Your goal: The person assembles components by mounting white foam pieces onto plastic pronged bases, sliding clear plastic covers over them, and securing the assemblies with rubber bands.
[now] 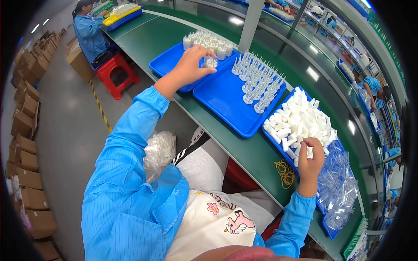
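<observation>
Left hand (191, 65): its grip pinches a round clear-and-white piece (211, 63) above the left blue tray (167, 64).
Right hand (311, 166): bent fingers at the near edge of the heaped white pieces (300, 117); cannot tell whether they pinch one.
Standing capped pieces (209, 42): could topple if the held piece bumps them.
White heap: could spill onto the green worktop (260, 159) if tugged from below.

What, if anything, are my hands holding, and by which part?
Your left hand holds a round, pale piece by its sides. Your right hand is at the white pieces; whether it grips one can't be told.
</observation>
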Demonstrator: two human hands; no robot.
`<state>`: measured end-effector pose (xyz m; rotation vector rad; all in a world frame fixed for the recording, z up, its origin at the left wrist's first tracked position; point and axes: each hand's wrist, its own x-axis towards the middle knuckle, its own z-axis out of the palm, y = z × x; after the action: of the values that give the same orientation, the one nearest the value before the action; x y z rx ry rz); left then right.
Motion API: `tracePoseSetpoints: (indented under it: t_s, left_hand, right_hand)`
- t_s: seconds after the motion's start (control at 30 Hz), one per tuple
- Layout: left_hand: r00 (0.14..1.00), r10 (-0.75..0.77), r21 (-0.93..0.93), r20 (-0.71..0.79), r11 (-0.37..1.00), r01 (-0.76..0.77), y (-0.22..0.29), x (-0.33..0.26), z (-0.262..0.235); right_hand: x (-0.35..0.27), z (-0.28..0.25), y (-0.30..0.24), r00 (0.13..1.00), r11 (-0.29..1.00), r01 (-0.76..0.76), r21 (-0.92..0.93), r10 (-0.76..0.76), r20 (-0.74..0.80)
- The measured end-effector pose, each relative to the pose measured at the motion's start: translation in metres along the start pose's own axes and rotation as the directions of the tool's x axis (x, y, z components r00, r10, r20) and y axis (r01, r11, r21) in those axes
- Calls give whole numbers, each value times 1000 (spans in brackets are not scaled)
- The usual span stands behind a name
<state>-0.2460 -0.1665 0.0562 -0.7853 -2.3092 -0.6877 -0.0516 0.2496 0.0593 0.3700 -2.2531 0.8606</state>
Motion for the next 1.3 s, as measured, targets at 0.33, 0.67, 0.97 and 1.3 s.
tracePoseSetpoints:
  t_s: [0.33, 0.67, 0.97, 1.3]
  left_hand:
    - [982, -184, 59, 54, 982, 180, -46, 31, 39]
    - [924, -334, 299, -184, 877, 377, -68, 30, 63]
    - [426, -893, -755, -147, 379, 535, -185, 49, 80]
    - [460, -821, -737, -338, 536, 413, -76, 47, 83]
  right_hand:
    - [-6, 9, -3, 982, 989, 133, 65, -140, 123]
    - [-9, 6, -1, 988, 990, 71, 122, -87, 125]
    - [-7, 10, -4, 987, 982, 49, 182, -76, 142]
    - [-11, 7, 6, 990, 989, 21, 147, -41, 132]
